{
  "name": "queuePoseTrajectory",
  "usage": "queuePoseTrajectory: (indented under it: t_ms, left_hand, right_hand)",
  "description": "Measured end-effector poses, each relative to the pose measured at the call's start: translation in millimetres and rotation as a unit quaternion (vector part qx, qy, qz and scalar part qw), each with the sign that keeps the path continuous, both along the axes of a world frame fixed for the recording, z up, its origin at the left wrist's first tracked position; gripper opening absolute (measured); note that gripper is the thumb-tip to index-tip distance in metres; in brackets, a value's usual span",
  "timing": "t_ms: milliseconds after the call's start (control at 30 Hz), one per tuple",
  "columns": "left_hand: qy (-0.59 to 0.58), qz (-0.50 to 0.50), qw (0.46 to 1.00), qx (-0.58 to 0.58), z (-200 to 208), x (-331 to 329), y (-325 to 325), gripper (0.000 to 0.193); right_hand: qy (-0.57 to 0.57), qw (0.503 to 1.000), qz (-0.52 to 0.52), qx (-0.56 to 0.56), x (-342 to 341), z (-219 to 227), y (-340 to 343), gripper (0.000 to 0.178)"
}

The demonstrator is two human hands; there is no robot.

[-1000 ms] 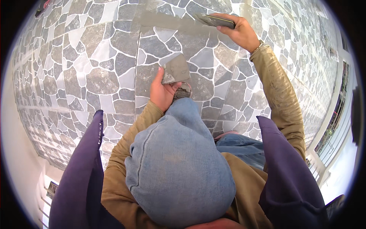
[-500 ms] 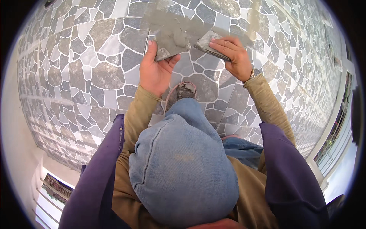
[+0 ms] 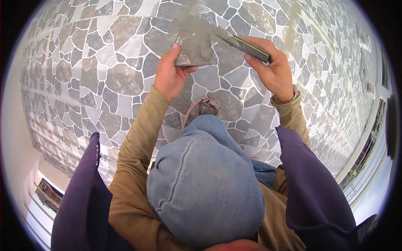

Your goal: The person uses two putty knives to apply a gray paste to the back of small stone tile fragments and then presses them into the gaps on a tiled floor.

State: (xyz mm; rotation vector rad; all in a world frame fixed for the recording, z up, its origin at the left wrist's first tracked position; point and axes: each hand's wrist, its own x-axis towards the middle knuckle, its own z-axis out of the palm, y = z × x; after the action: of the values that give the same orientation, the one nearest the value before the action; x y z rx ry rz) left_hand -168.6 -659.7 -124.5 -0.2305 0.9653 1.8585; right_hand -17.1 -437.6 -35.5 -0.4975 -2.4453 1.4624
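My left hand [image 3: 169,75] grips the near left edge of a small, flat, square grey board [image 3: 186,60], thumb on top and fingers underneath. Wet grey mortar [image 3: 204,51] is heaped on its right part. In my right hand [image 3: 274,71] is a flat dark spreader [image 3: 247,45] with a thin yellow line along its side. It is tilted up on edge, thumb on the near face and fingers behind. Its mortar-smeared tip points left, close to the board's upper right; I cannot tell whether they touch.
Stone-patterned tiles [image 3: 121,79] with white joints spread all around. A grey mortar smear [image 3: 190,20] lies beyond the board. My bent knee in blue jeans [image 3: 205,184] fills the lower middle, with my shoe [image 3: 208,106] just ahead. Barred openings [image 3: 46,201] show at the lower left.
The spreader has turned from nearly flat, with my fingers on top, to standing on edge. My right hand has moved a little right and nearer. The board has shifted slightly right.
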Motion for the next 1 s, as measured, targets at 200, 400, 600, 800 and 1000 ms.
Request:
queuePoseTrajectory:
  t_ms: [200,400,600,800,1000]
  left_hand:
    - [0.035,0.011,0.999,-0.04,6,-14,16,0.042]
    - [-0.004,-0.025,0.999,-0.022,11,15,23,0.039]
    - [-0.066,0.013,0.997,0.026,34,44,36,0.038]
    - [0.067,-0.007,0.998,0.011,73,54,15,0.04]
    - [0.178,-0.045,0.982,-0.046,101,73,4,0.042]
  right_hand:
    - [-0.021,0.991,0.124,0.035,6,11,2,0.045]
    - [-0.022,0.986,-0.034,-0.161,18,12,4,0.046]
    - [0.127,0.984,-0.025,0.12,39,-20,-30,0.058]
    - [0.167,0.968,-0.005,0.188,79,-32,17,0.046]
    - [0.101,0.898,-0.004,-0.429,102,2,52,0.022]
